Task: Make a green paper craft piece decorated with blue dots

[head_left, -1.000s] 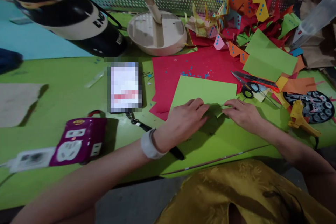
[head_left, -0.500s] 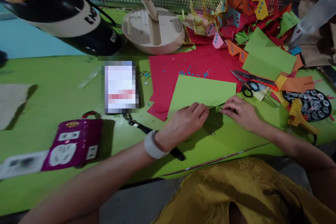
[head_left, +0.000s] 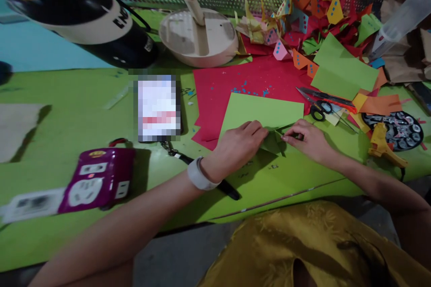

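Note:
My left hand (head_left: 240, 145), with a pale band on its wrist, is closed on the left part of a small folded green paper (head_left: 273, 142). The fingertips of my right hand (head_left: 305, 140) pinch the right edge of the same piece. Behind both hands a flat light green sheet (head_left: 262, 110) lies on red paper (head_left: 215, 94). Black-handled scissors (head_left: 319, 110) and an orange cutter (head_left: 340, 102) lie just beyond my right hand. The lower side of the folded piece is in shadow.
A phone (head_left: 158, 107) with a strap and a purple box (head_left: 97, 179) are at the left. Behind stand a dark bottle (head_left: 90, 18) and a round lamp base (head_left: 215, 45). Folded colored papers (head_left: 299, 18) are heaped at the back right, and a yellow glue gun (head_left: 382, 143) lies right.
The folded green paper has turned, and more of it shows below my fingers. My right fingertips have shifted slightly along its edge. The whole view has moved a little.

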Demonstrator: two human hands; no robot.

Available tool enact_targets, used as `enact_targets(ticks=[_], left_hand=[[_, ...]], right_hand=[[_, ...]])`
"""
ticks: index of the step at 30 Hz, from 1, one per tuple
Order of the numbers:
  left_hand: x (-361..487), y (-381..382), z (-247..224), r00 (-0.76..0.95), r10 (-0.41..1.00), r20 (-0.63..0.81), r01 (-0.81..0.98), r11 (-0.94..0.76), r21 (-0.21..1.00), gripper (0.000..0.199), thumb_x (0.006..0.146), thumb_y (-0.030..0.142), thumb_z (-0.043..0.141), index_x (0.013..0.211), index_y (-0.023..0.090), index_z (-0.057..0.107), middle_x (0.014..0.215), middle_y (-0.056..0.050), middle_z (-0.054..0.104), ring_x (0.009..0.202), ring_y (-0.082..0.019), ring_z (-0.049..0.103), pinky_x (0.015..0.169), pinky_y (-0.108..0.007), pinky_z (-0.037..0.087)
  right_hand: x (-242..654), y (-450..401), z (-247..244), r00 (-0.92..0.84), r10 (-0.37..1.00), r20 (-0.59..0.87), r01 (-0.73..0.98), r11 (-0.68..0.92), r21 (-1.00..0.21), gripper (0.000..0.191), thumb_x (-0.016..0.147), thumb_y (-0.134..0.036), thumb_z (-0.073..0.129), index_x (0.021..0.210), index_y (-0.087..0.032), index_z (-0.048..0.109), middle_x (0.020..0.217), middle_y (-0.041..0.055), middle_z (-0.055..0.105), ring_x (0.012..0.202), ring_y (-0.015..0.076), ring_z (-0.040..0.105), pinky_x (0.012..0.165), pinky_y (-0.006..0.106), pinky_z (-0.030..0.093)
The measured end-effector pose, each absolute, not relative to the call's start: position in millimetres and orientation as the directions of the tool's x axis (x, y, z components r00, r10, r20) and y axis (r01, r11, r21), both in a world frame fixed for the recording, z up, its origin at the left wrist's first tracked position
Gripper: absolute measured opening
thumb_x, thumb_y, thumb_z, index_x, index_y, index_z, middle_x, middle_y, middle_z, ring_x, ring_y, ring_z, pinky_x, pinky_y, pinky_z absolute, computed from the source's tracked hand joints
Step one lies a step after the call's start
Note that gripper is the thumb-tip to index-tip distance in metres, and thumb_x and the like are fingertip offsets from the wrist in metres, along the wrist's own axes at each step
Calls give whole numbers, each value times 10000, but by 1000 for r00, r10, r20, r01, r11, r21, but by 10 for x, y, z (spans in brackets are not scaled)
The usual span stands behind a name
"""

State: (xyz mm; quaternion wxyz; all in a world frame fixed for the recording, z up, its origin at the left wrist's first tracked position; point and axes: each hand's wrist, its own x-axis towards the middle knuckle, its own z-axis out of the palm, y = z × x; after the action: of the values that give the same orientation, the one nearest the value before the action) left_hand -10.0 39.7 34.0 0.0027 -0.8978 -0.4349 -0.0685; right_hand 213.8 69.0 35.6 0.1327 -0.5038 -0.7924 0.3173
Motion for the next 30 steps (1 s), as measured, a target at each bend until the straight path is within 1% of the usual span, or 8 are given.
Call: enact_targets(ticks=[4,9,13,18,21,24,27,30], left_hand=[[-92,397,330,603,787,134,788,-613,60,195,992,161,445,1019,134,636,887,-68,644,812,-192,630,607,-272,500],[-76,374,340,609,780,140,784,-620,43,190,985,151,452,1013,131,639,891,-75,646,811,-204,631,586,-284,499],[-66,364,327,604,783,151,790,-613,21,190,975,139,456,985,131,646,896,-84,648,820,-219,637,551,-289,491],[-52,352,318,596,787,158,800,-600,-32,221,970,121,437,959,142,657,860,-80,649,785,-219,634,516,-287,467],[-29,291,337,638,740,211,768,-633,-102,221,944,78,451,963,124,666,826,-79,653,754,-221,628,536,-306,480],[22,177,366,685,667,291,721,-678,-144,221,913,34,471,984,97,671,806,-79,661,718,-214,623,541,-315,483],[85,68,374,693,650,312,709,-693,-131,216,912,34,486,1005,93,671,782,-81,657,721,-208,619,541,-303,473],[126,24,339,695,643,322,703,-701,-120,190,915,91,533,1050,89,666,820,-86,664,750,-214,618,550,-311,474]], right_hand=[[2111,717,368,-447,886,-121,722,278,-634,186,880,-345,662,771,-207,721,744,-6,576,668,113,536,605,253,381],[2083,715,354,-473,877,-84,723,332,-606,152,874,-305,670,772,-199,711,785,15,620,716,132,576,655,268,425],[2022,732,374,-463,882,-90,781,358,-512,143,871,-298,664,781,-196,708,799,30,640,711,144,576,663,285,422],[1932,772,466,-429,890,-155,856,345,-386,138,863,-296,657,778,-199,707,822,42,654,749,168,596,659,296,403],[1900,770,498,-447,882,-150,863,381,-331,144,877,-300,641,801,-197,707,847,48,665,740,167,601,628,290,385],[1889,748,496,-478,873,-95,853,435,-289,194,915,-324,602,810,-194,701,850,55,674,713,160,595,615,290,374],[1890,733,487,-494,866,-82,844,455,-285,237,949,-347,560,826,-193,692,866,61,674,740,167,603,630,293,380],[1893,737,470,-486,867,-106,845,436,-310,238,964,-352,542,855,-193,681,891,59,670,775,170,608,633,288,378]])
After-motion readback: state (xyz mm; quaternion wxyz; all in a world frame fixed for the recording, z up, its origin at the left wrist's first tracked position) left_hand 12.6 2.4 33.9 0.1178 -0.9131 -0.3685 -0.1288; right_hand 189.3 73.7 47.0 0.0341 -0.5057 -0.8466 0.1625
